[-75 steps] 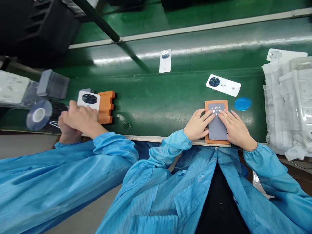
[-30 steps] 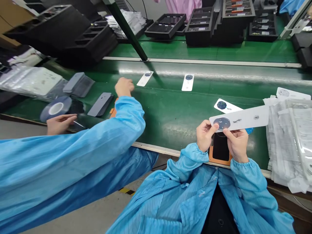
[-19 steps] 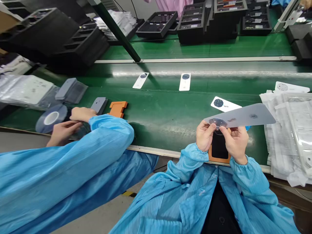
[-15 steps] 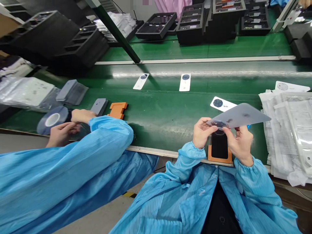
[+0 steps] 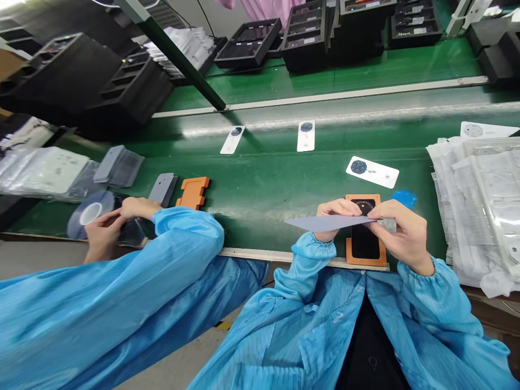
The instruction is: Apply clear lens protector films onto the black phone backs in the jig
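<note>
Between my hands is a thin grey phone back cover [image 5: 325, 222], seen almost edge-on and stretching out to the left. My left hand [image 5: 333, 212] is closed on its middle, the thumb hidden beneath it. At the right end my right hand [image 5: 400, 230] pinches the edge between thumb and fingers. Directly below the cover lies a black phone-shaped piece [image 5: 364, 245] in an orange fixture [image 5: 348, 257] at the bench's front edge. A dark round camera ring shows at its upper end. Just beyond my right hand sits a round blue piece [image 5: 404, 198].
White phone-shaped cards [image 5: 372, 172] lie on the green bench [image 5: 260, 195]. Plastic-wrapped packs [image 5: 467, 216] are piled at right. At left, a co-worker's hands [image 5: 117, 219] work beside a tape roll [image 5: 90, 213] and another orange fixture [image 5: 194, 192]. Black trays [image 5: 248, 44] stand at the back.
The grey cover has swung from pointing right to pointing left and has come down nearly flat. More of the orange fixture and the blue piece now shows.
</note>
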`<state>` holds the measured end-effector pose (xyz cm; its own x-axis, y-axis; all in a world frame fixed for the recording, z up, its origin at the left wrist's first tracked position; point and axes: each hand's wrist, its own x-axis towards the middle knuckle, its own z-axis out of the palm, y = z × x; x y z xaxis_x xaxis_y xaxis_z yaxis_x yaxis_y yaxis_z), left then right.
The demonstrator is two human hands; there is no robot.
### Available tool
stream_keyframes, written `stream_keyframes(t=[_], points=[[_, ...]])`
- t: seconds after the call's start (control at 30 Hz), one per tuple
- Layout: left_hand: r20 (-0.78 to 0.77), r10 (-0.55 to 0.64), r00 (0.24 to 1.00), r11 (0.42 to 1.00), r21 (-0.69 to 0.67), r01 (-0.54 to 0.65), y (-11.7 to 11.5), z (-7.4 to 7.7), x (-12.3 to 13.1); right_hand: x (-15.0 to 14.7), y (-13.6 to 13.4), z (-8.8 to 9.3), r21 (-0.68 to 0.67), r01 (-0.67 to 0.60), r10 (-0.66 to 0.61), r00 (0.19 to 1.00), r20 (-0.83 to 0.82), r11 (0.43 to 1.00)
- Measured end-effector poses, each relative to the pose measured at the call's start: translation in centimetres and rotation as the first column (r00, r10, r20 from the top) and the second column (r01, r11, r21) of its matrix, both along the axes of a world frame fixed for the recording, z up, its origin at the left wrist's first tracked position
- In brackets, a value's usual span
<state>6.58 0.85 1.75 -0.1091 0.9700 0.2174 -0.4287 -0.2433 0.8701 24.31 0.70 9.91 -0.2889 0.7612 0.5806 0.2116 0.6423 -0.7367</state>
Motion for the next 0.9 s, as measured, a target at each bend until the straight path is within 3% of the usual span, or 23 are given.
stream_keyframes(t=[0.2,0.27,0.33,0.4,0.43,0.57,0.63,0.73,0.83,0.9], points=[[-0.013,0.008,1.0,1.0,-0.026,-0.008,-0.4,0.1,-0.2,-0.2,0.0,-0.3,-0.035,0.004,-0.003,0.999,0.036,0.999],[-0.085,0.035,0.996,0.992,-0.121,-0.045,-0.3,-0.1,-0.5,-0.1,0.7,-1.8,-0.194,0.026,-0.014,0.998,0.063,0.981],[-0.198,0.065,0.978,0.963,-0.243,-0.114,0.5,-0.4,-1.5,0.1,2.3,-3.7,-0.462,0.015,-0.005,1.0,0.023,0.887],[-0.312,0.09,0.946,0.933,-0.306,-0.19,2.5,-0.2,-3.2,0.2,5.1,-5.3,-0.648,-0.027,-0.019,0.998,-0.065,0.761],[-0.368,0.103,0.924,0.922,-0.314,-0.227,4.0,0.0,-4.4,0.2,6.9,-5.8,-0.686,-0.042,-0.046,0.993,-0.11,0.727],[-0.604,0.167,0.779,0.857,-0.302,-0.417,11.9,2.0,-9.7,-0.8,14.2,-5.3,-0.696,-0.05,-0.179,0.951,-0.252,0.717],[-0.727,0.153,0.669,0.816,-0.289,-0.5,15.8,3.2,-11.4,-1.9,16.0,-4.4,-0.707,-0.094,-0.159,0.946,-0.283,0.701],[-0.857,0.075,0.509,0.76,-0.281,-0.586,20.1,4.5,-12.1,-3.7,14.2,-3.6,-0.721,-0.203,0.009,0.965,-0.263,0.663],[-0.917,-0.022,0.399,0.702,-0.298,-0.647,22.3,5.1,-11.6,-3.5,7.6,-3.1,-0.709,-0.306,0.221,0.952,-0.213,0.636],[-0.937,-0.079,0.34,0.692,-0.297,-0.657,22.8,5.4,-11.1,-1.0,2.3,-2.1,-0.699,-0.343,0.323,0.931,-0.167,0.627]])
